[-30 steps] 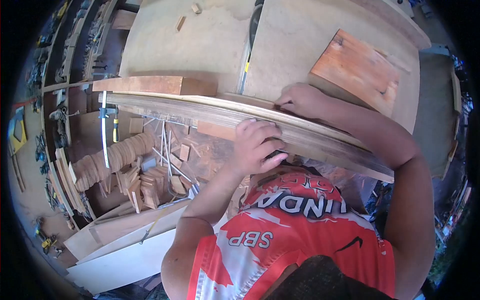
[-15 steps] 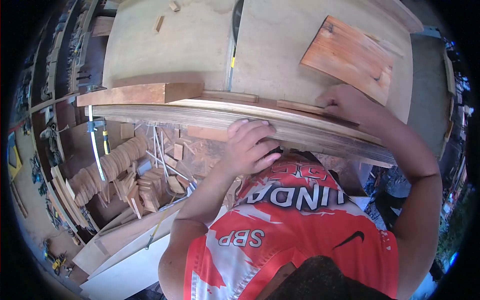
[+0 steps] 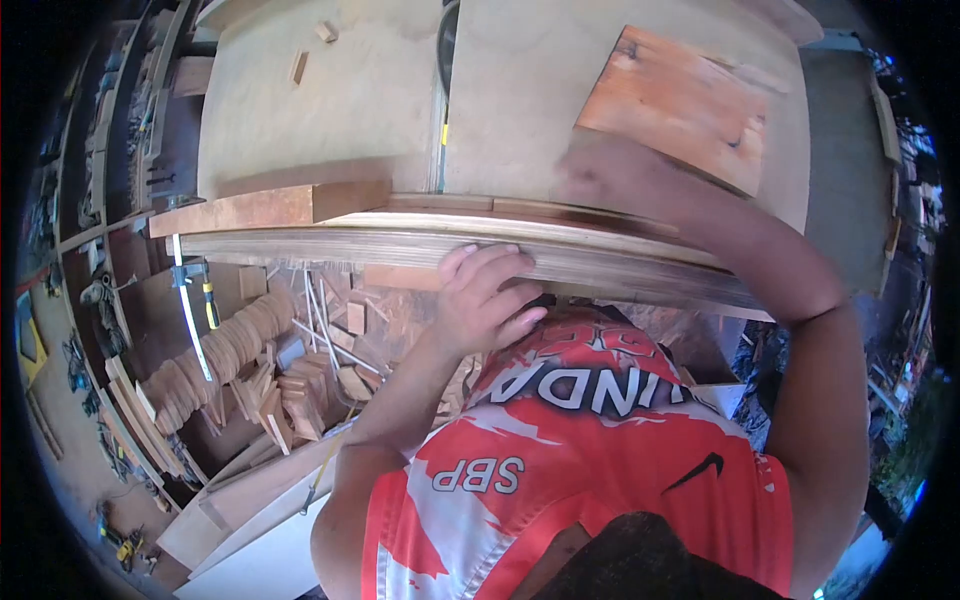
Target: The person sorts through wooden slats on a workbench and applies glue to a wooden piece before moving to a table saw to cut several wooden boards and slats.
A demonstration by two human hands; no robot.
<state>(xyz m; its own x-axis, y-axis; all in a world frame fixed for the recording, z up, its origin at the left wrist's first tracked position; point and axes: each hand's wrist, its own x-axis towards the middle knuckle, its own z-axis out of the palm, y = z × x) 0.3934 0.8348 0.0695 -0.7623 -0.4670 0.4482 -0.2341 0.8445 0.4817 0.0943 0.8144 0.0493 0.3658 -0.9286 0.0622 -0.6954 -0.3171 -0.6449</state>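
My left hand (image 3: 488, 293) rests with its fingers spread over the front edge of the layered plywood bench edge (image 3: 380, 247). Motion blurs my right hand (image 3: 612, 178), which is above the bench top behind that edge; its fingers cannot be made out. Just in front of it lies a thin wooden strip (image 3: 530, 208), end to end with another thin strip (image 3: 440, 202). A thick wooden block (image 3: 255, 208) sits along the edge at the left. Beyond my right hand lies a flat reddish-brown board (image 3: 680, 105), partly covered by the forearm.
A bar clamp (image 3: 188, 290) hangs at the bench's left end. Under the bench are stacked round wooden pieces (image 3: 215, 345) and offcuts (image 3: 300, 390). Two small wood scraps lie on the pale bench top (image 3: 330, 120). Shelves (image 3: 110, 150) stand at the left.
My right hand has moved left and slightly away from me. The strip near it has slid left, closing the gap to the other strip. My left hand stays on the edge.
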